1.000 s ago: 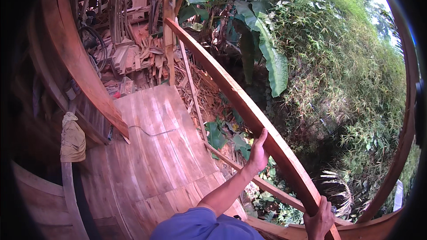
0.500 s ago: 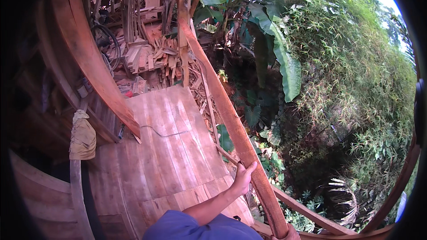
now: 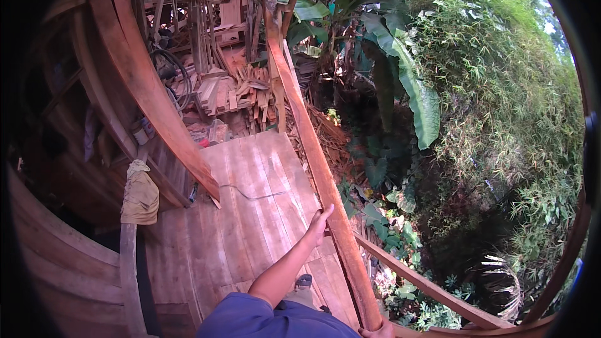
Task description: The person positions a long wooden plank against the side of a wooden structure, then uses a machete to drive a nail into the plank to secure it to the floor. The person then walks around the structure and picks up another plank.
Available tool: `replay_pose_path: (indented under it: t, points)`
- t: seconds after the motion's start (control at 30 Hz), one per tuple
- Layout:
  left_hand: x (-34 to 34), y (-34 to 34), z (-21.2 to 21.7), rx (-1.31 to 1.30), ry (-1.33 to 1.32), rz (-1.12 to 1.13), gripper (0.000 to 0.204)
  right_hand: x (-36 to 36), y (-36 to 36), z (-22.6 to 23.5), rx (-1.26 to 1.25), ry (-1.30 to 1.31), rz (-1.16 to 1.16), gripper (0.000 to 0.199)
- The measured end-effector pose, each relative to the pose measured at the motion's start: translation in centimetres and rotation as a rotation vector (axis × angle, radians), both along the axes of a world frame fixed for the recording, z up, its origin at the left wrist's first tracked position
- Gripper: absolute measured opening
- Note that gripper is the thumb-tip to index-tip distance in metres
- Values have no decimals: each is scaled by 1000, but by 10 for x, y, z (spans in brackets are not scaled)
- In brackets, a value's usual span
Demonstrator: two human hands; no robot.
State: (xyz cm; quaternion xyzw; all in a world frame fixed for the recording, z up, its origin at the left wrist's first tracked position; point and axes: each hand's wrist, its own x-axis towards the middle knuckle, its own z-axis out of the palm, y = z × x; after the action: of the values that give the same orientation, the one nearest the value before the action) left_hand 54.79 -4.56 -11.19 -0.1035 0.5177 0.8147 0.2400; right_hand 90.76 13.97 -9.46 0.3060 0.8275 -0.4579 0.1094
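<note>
A long reddish-brown wooden plank (image 3: 320, 169) stretches away from my body, slanting up toward an upright post at the far side. My left hand (image 3: 320, 224) grips its left edge partway along, thumb up against the wood and fingers mostly hidden beneath. At the near end, by the lower edge of the view, my right hand (image 3: 379, 330) is closed around the plank's end and is only partly visible.
Below lies a board floor (image 3: 250, 231) with a thin bent wire (image 3: 256, 196) on it. A curved timber (image 3: 150, 100) leans at the left, near a post topped with tan cloth (image 3: 141, 197). Scrap wood (image 3: 253, 91) is piled beyond. Past a rail (image 3: 432, 285), plants drop away rightward.
The plank's near end has come left, closer to my body, with both hands still on it. The view has turned slightly left, and my foot now shows below.
</note>
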Motion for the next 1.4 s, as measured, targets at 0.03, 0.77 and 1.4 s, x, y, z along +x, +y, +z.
replay_pose_path:
  t: [0.03, 0.77, 1.4]
  points:
    - [-27, -12, -7, 86, -52, -17, 60, 0, -5, 2, -40, -17, 4, 61]
    - [-145, -71, -108, 153, 28, 93, 48, -102, 8, -164, 199, -353, 264, 73]
    - [-56, -110, -157, -429, 187, -853, 76, -592, -182, -54, -145, 206, 202, 63]
